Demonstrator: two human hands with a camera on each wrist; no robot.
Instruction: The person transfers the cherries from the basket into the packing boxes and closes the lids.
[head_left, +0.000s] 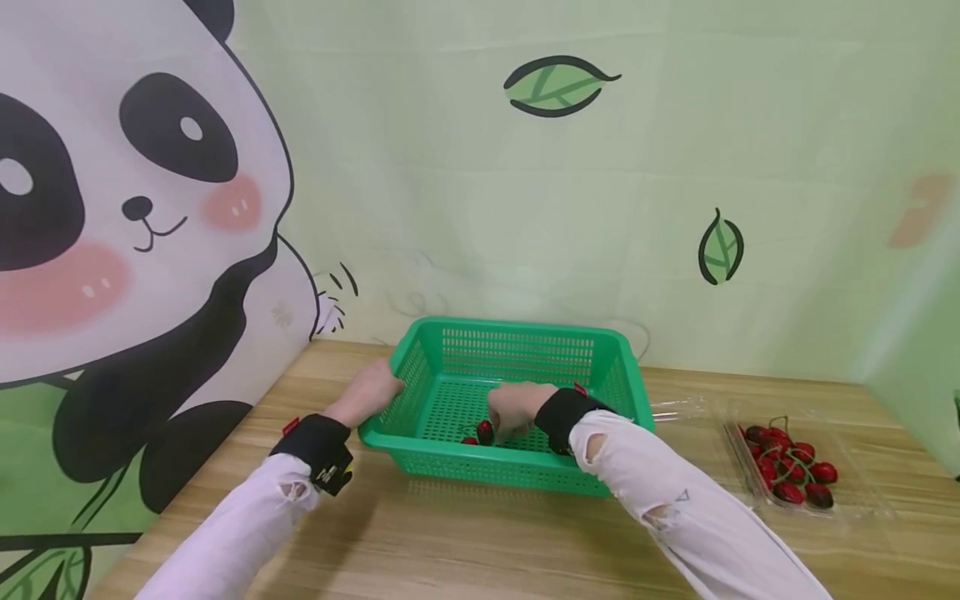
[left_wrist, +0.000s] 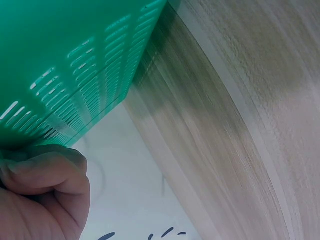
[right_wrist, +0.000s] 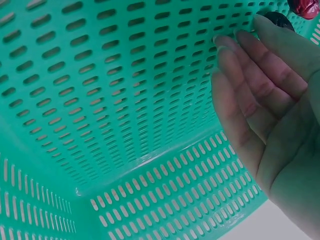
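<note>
At the bottom of the head view, the wooden tabletop [head_left: 420,542] shows between the white sleeves [head_left: 217,533], up to the front wall of the green basket [head_left: 487,472] at centre. The left hand [head_left: 367,393], left of centre, has its fingers curled on the basket's left rim, presumably to steady it. The right hand [head_left: 517,407] is inside the basket, its forearm crossing near the right front corner. In the right wrist view its fingers are slightly bent and parted from the thumb, with nothing seen in their hold.

Cherries [head_left: 485,432] lie just beside that hand, near the front wall. A dark cherry [right_wrist: 281,20] sits partly behind the thumb; contact cannot be determined. The front rim limits the view; their number is not established.

The slotted floor leaves room toward the left and back; the raised rim is the edge to avoid. At right, a clear container [head_left: 738,454] holds more red cherries [head_left: 789,492], its walls likely keeping them from rolling. Behind, a printed cloth [head_left: 465,217] appears to limit rearward movement.
</note>
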